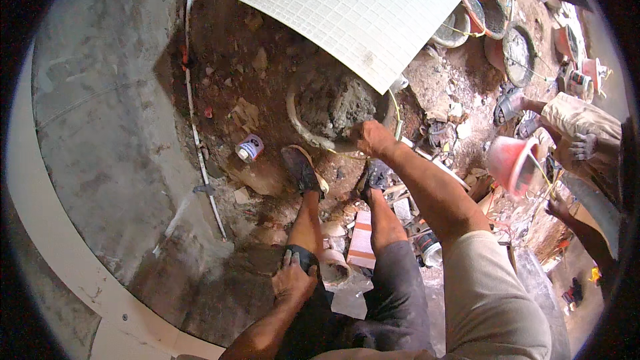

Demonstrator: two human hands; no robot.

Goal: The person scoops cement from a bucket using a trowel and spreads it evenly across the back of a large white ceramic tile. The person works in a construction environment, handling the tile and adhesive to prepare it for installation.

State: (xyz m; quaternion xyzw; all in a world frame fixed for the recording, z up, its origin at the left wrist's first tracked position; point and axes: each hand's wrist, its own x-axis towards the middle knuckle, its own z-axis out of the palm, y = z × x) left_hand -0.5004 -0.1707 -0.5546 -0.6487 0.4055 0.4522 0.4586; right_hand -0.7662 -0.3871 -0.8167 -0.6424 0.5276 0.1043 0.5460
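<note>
My right hand [375, 139] is closed at the near right rim of a round tub [297, 120] of wet grey mortar [333, 107]. What its fingers hold, if anything, is hidden. My left hand [293, 281] rests on my left knee, fingers laid over the dark cloth. Above the tub's far side, a large pale tile [347, 7] with a grid-patterned face juts across the top of the view. A white and blue can [249, 148] lies on the dirt left of the tub.
A thin white pipe [193, 107] runs along the left beside grey concrete [100, 113]. At right, a person's hand [559, 208] is by a tilted red bucket [510, 163]. Several mortar buckets [519, 53] stand at upper right. Rubble and a striped box [361, 240] lie near my feet.
</note>
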